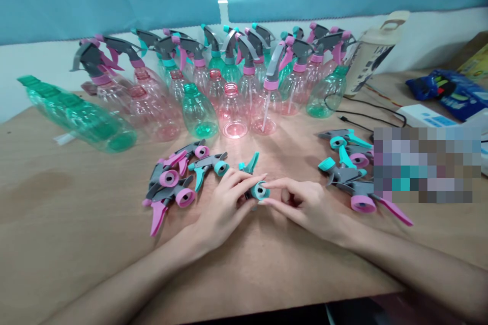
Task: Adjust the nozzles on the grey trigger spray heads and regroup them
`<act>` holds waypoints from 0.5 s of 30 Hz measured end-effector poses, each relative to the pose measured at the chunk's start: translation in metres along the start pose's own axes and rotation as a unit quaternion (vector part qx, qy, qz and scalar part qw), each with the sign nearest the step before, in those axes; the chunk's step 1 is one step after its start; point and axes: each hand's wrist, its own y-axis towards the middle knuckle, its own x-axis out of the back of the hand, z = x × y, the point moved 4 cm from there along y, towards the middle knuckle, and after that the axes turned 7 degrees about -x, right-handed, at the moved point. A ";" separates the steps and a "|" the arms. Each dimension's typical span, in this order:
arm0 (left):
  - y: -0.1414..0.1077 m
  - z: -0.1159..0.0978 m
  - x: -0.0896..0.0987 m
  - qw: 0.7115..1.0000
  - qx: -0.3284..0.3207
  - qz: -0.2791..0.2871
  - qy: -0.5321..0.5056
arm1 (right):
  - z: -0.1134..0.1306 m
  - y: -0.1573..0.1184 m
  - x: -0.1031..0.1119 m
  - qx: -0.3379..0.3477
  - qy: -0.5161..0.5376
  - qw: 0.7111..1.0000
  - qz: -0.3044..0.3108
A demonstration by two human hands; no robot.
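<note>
Near the front middle of the table, my left hand (224, 203) grips a teal and grey spray trigger head (260, 191), whose round collar opening faces me. The fingers and thumb of my right hand (308, 205) touch the other side of that collar. Left of my hands lies a group of loose spray heads with pink collars (169, 179) and a teal spray head (208, 166). On the right are more loose spray heads (345, 175) in teal, pink and grey. Behind my hands stand an open green bottle (199, 114) and an open pink bottle (233, 117).
Several bottles with spray heads fitted (249, 68) crowd the back. Green bottles (76, 111) lie nested at the left. A cream tumbler (368, 56), a black cable (373, 106), a blue packet (453, 94) and a white box (425, 116) are at the right. The table's front edge is near my forearms.
</note>
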 end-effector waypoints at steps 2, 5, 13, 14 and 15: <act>0.000 0.000 0.000 1.000 -0.003 -0.003 -0.001 | -0.002 0.000 0.000 0.001 0.007 1.000 -0.005; 0.000 0.000 -0.001 1.000 -0.005 -0.003 0.002 | -0.005 0.000 -0.001 -0.018 0.025 1.000 0.005; 0.001 -0.003 -0.003 1.000 -0.027 0.009 0.011 | -0.004 0.001 -0.005 -0.029 0.037 0.998 0.046; 0.001 -0.003 -0.003 0.999 -0.029 0.011 0.009 | -0.004 0.000 -0.006 -0.030 0.035 0.997 0.056; 0.001 -0.004 -0.004 0.999 -0.031 0.014 0.006 | -0.005 0.000 -0.007 -0.032 0.030 0.997 0.067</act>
